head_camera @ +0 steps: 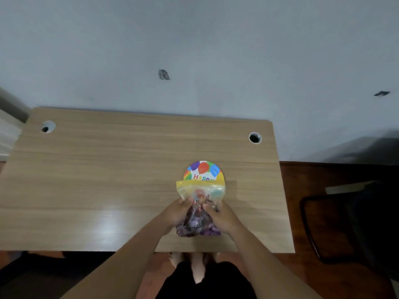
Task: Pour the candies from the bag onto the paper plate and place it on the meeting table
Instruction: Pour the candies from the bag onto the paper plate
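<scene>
I am gripping the bag of candies with both hands above the desk: my left hand is pinching its left side and my right hand is clasping its right side, fingers closed on the plastic. The bag is lying toward 12 o'clock from me, its yellow zip strip pointing away and overlapping the near edge of the paper plate, which is sitting flat on the desk at 12 o'clock from my hands. The purple-wrapped candies are bunching at the 6 o'clock end, nearest me.

I am judging that the pour has not begun, and I cannot tell whether the zip is open. If it is sealed, tipping is going to achieve nothing. If it is open, the mouth is looking about as wide as the plate, so candies rushing out could overshoot the shallow rim and roll across the desk toward 12 or 3 o'clock. The light plate could also slide if the bag is dragging on it.
</scene>
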### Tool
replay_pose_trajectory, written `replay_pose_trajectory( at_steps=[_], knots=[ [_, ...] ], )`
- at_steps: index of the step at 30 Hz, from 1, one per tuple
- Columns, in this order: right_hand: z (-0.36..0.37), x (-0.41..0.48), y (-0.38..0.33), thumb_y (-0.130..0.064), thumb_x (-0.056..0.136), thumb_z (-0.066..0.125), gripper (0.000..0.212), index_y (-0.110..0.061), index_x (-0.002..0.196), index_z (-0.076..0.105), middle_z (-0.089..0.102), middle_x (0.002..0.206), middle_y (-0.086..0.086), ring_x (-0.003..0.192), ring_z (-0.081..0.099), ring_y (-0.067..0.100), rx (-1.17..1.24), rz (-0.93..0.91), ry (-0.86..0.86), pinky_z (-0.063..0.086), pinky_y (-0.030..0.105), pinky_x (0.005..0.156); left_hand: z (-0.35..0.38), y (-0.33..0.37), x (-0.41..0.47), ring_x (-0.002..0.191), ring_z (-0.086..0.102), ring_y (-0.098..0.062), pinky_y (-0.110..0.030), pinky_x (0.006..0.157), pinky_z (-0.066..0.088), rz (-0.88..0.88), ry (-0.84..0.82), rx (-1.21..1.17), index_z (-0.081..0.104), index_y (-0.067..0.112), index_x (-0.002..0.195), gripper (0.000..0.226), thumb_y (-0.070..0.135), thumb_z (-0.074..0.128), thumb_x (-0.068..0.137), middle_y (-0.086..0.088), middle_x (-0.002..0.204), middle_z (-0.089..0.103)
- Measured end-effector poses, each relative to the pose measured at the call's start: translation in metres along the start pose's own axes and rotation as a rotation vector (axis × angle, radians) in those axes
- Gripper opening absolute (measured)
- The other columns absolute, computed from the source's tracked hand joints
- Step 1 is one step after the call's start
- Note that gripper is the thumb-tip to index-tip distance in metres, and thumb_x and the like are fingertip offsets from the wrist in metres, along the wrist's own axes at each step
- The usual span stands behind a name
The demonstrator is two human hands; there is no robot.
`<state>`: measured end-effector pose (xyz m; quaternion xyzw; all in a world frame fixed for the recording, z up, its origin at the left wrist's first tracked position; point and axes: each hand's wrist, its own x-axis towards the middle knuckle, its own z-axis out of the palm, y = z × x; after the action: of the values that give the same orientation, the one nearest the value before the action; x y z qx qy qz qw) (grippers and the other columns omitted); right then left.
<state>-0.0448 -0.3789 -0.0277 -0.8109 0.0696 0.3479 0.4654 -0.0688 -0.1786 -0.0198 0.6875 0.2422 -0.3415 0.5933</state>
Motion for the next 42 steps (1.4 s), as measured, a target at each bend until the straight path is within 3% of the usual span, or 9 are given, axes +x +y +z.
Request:
replay_pose_trajectory(
  at_steps=[7,12,18,21,26,28,31,34,42],
  knots=[
    [-0.004,0.008,0.003,-0.048,0.094,0.071,0.035,-0.024,0.119,0.076,0.078,0.086,-0.001,0.074,0.075,0.018,-0.033,0.144,-0.031,0.067,0.044,0.077,0.007,-0.003,0.005,0.12,0.076,-0.022,-0.043,0.112,0.056,-0.12,0.008,-0.117,0.073,0.016,0.133,0.038,0.041,0.056,0.11,-0.005,0.128,0.08],
    [-0.002,0.015,0.015,-0.056,0.091,0.064,0.045,-0.026,0.124,0.073,0.082,0.107,0.001,0.1,0.077,0.026,-0.136,0.094,-0.04,0.062,0.047,0.094,0.012,-0.002,0.004,0.091,0.073,-0.02,-0.024,0.066,0.06,-0.182,0.048,-0.141,0.074,0.011,0.124,0.036,0.039,0.056,0.11,-0.013,0.118,0.081],
    [-0.008,0.006,0.0,-0.041,0.101,0.066,0.029,-0.018,0.115,0.075,0.081,0.105,0.01,0.086,0.081,0.032,-0.102,0.114,-0.045,0.064,0.036,0.065,0.01,-0.011,0.013,0.105,0.077,-0.03,-0.041,0.09,0.059,-0.209,0.064,-0.128,0.076,0.017,0.122,0.042,0.052,0.061,0.102,-0.019,0.123,0.08],
    [-0.01,0.005,0.001,-0.04,0.102,0.067,0.025,-0.018,0.108,0.076,0.081,0.104,0.008,0.091,0.078,0.028,-0.116,0.131,-0.025,0.06,0.029,0.071,0.011,-0.01,0.013,0.108,0.08,-0.032,-0.046,0.097,0.061,-0.211,0.063,-0.116,0.077,0.014,0.12,0.044,0.051,0.061,0.103,-0.018,0.116,0.083],
    [-0.003,0.021,0.033,-0.064,0.078,0.075,0.028,-0.036,0.084,0.076,0.083,0.095,0.0,0.092,0.082,0.025,0.013,0.189,-0.051,0.065,0.055,0.092,0.017,-0.006,0.01,0.112,0.078,-0.03,-0.041,0.095,0.062,-0.185,0.063,-0.145,0.076,0.013,0.126,0.036,0.04,0.061,0.107,-0.013,0.12,0.083],
    [-0.001,0.022,0.036,-0.063,0.081,0.073,0.032,-0.032,0.088,0.076,0.084,0.097,0.003,0.093,0.082,0.027,0.011,0.189,-0.055,0.065,0.052,0.092,0.018,-0.006,0.009,0.113,0.078,-0.03,-0.034,0.086,0.061,-0.183,0.074,-0.144,0.076,0.014,0.126,0.034,0.038,0.061,0.108,-0.013,0.122,0.082],
    [-0.002,0.019,0.033,-0.067,0.075,0.067,0.049,-0.023,0.096,0.077,0.083,0.098,0.007,0.094,0.08,0.03,0.014,0.169,-0.036,0.064,0.054,0.094,0.019,-0.008,0.011,0.121,0.075,-0.035,-0.047,0.101,0.06,-0.177,0.083,-0.152,0.077,0.012,0.123,0.033,0.037,0.063,0.107,-0.015,0.123,0.081],
    [-0.004,0.018,0.034,-0.055,0.086,0.072,0.034,-0.023,0.098,0.076,0.079,0.092,0.001,0.081,0.077,0.022,0.028,0.169,-0.056,0.065,0.051,0.093,0.02,-0.01,0.013,0.119,0.075,-0.034,-0.039,0.096,0.058,-0.178,0.083,-0.147,0.077,0.011,0.124,0.035,0.038,0.063,0.107,-0.016,0.126,0.08],
    [-0.014,0.005,0.014,-0.044,0.097,0.072,0.035,-0.017,0.117,0.079,0.083,0.109,0.005,0.102,0.077,0.025,-0.055,0.131,0.014,0.054,0.03,0.083,0.021,-0.002,0.009,0.114,0.079,-0.03,-0.039,0.093,0.062,-0.152,0.092,-0.189,0.078,0.014,0.121,0.03,0.037,0.067,0.105,-0.009,0.117,0.084]
  ],
)
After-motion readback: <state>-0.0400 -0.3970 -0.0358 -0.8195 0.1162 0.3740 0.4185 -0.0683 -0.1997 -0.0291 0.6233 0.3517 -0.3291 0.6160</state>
